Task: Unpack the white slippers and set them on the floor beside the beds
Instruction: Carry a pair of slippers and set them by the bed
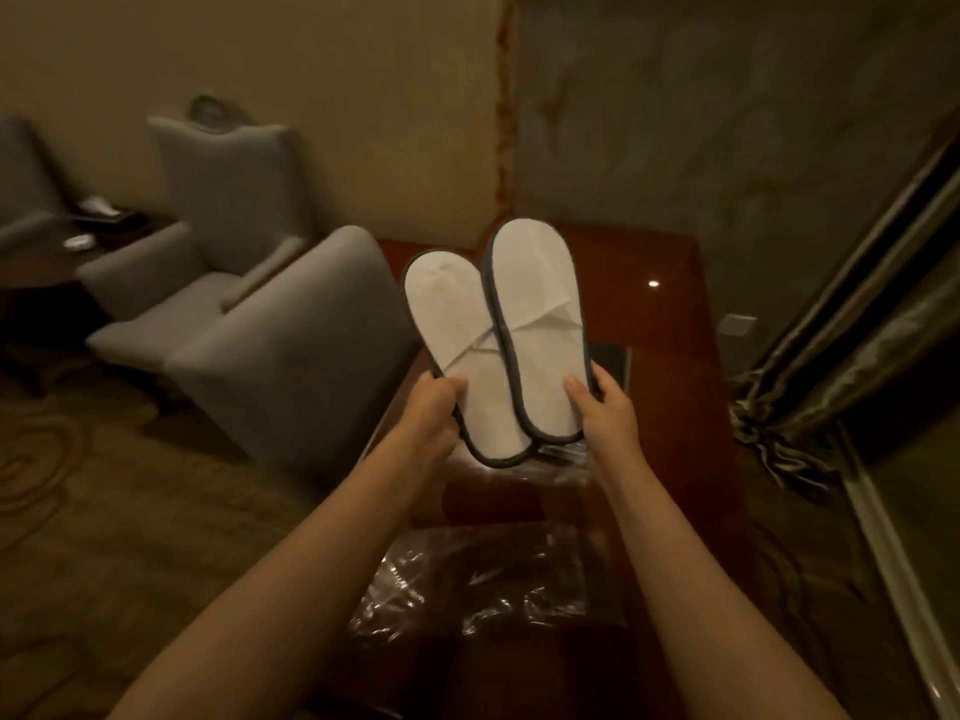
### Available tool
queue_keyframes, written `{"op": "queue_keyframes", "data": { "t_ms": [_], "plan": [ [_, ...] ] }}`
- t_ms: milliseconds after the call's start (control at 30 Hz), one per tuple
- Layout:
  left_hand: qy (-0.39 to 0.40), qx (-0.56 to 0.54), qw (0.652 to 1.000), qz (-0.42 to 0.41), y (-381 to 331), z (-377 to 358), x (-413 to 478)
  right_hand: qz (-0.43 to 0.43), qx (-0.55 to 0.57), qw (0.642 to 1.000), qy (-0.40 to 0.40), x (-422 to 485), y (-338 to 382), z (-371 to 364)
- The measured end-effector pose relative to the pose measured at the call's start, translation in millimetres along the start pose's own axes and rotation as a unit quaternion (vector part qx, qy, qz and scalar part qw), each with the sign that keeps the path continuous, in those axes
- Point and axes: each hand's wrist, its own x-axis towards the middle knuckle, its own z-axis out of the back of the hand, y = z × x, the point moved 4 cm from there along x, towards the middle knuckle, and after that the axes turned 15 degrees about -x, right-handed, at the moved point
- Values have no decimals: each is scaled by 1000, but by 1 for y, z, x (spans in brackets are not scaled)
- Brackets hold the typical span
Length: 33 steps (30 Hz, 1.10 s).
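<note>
1. Closest to the camera there's crinkly clear plastic wrap (467, 579) lying on the near end of a glossy reddish-brown table (670, 314), with both bare forearms reaching out over it.
2. Left hand (434, 407) is clamped on the heel end of the left slipper (452, 330), thumb on the top face, other fingers tucked behind where I can't see them.
3. Right hand (605, 407) pinches the heel end of the right slipper (535, 324) the same way, thumb on the white face near its right edge.
4. Both slippers are white with a dark grey trim, flat, held up in the air above the table with the toes pointing away. They fan out in a V from the hands, and the right one overlaps the left along the inner edges near the heels.
5. Under the slippers, just past the hands, something dark and flat sits on the table, can't tell what.
6. Left of the table is a grey armchair (291, 356), touching or just beside the table's left edge.
7. Further back, another grey armchair (208, 236) and a dark side table (62, 252) with small stuff on it.
8. Right side: shiny curtains (852, 330), bunched low.
</note>
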Motion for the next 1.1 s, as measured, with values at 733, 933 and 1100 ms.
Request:
{"op": "queue_keyframes", "data": {
  "t_ms": [733,933,1100],
  "plan": [
    [-290,-153,931,-161,-200,439,-68,-2,-82,936,342,-164,1,-459],
    [-331,-155,914,-178,-238,543,-71,-5,-88,926,368,-211,-16,-569],
    [-383,-179,891,-167,-255,609,-66,-39,-109,912,395,-223,-25,-634]
  ]
}}
